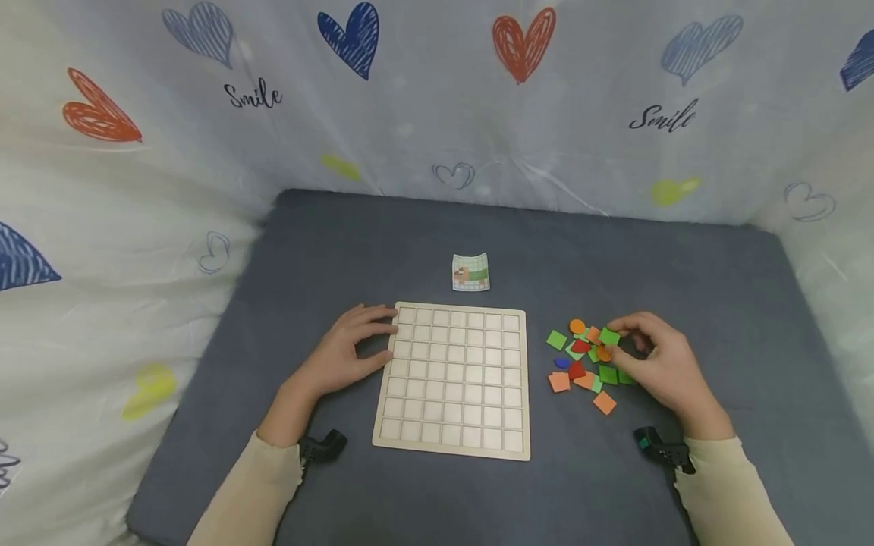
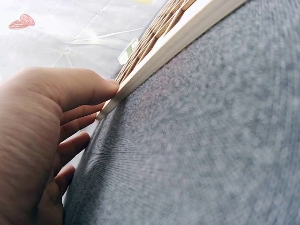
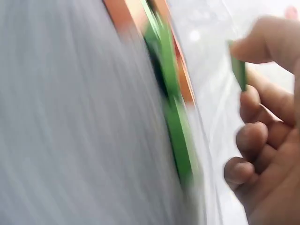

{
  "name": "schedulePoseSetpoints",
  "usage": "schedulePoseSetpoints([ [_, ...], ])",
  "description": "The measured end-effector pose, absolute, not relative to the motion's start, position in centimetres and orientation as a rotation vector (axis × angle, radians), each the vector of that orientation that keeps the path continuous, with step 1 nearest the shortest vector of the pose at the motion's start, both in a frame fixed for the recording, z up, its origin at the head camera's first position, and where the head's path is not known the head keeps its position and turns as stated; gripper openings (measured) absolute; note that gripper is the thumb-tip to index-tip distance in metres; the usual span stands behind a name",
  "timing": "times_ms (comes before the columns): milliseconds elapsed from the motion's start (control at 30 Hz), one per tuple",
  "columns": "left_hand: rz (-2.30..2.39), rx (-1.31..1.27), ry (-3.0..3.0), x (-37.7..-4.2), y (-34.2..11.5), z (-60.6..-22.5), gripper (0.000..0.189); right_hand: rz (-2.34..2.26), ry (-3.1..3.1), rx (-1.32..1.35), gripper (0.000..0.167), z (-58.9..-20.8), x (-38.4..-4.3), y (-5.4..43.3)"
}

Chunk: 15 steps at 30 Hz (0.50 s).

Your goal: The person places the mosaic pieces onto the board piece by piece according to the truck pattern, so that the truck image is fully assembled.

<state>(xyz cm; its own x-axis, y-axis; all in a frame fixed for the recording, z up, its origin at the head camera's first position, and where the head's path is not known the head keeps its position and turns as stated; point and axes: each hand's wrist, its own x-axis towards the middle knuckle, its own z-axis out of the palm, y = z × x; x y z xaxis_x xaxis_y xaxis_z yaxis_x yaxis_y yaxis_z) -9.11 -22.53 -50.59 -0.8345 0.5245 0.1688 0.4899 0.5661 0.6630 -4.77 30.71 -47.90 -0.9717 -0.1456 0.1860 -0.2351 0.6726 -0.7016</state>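
A pale wooden grid board [image 1: 453,381] lies flat on the grey table, its square cells bare. My left hand [image 1: 350,345] touches the board's left edge with thumb and fingertips, the fingers fairly straight; the left wrist view shows the thumb against the rim [image 2: 140,70]. To the right of the board my right hand [image 1: 658,360] pinches a green square tile [image 1: 610,337] between thumb and finger. That tile [image 3: 238,72] is held clear of the pile in the right wrist view. Beneath it spreads a loose pile of green, orange, red and blue tiles [image 1: 558,381].
A small card with a coloured grid picture [image 1: 471,273] lies behind the board. A white curtain [image 1: 423,98] printed with hearts hangs along the back and left of the grey table [image 1: 341,250].
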Motion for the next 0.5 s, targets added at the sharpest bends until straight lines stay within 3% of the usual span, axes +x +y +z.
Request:
schedulePoseSetpoints([
  [500,1.118,0.88,2.741,-9.0,-22.5,-50.3,0.044,1.276,-2.692,0.812,0.041,-48.1,-4.2,22.9],
])
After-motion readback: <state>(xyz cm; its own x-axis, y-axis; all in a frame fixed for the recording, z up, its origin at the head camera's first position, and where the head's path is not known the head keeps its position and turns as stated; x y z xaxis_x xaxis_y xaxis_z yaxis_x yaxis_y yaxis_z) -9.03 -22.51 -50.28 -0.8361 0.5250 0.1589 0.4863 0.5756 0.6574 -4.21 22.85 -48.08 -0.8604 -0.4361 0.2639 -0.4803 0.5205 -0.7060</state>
